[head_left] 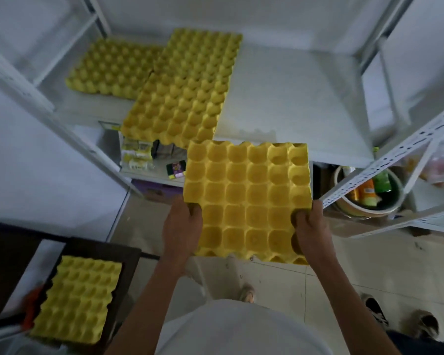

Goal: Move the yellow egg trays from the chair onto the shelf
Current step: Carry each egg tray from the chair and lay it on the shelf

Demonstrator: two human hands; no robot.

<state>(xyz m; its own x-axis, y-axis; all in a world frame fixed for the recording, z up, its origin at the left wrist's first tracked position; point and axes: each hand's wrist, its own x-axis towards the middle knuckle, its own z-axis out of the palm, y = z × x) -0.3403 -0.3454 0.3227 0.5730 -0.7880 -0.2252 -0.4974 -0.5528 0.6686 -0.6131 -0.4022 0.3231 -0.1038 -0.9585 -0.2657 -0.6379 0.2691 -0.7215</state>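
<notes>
I hold a yellow egg tray flat in the air in front of the white shelf. My left hand grips its left edge near the front, and my right hand grips its right edge. On the shelf lie other yellow egg trays: one at the back left, one in the middle back and one overhanging the shelf's front edge. Another yellow tray rests on the dark chair at the lower left.
White shelf posts rise at left and a perforated rail slants at right. Small packets sit on a lower shelf, and a bowl with bottles is below right. Feet and shoes are on the tiled floor.
</notes>
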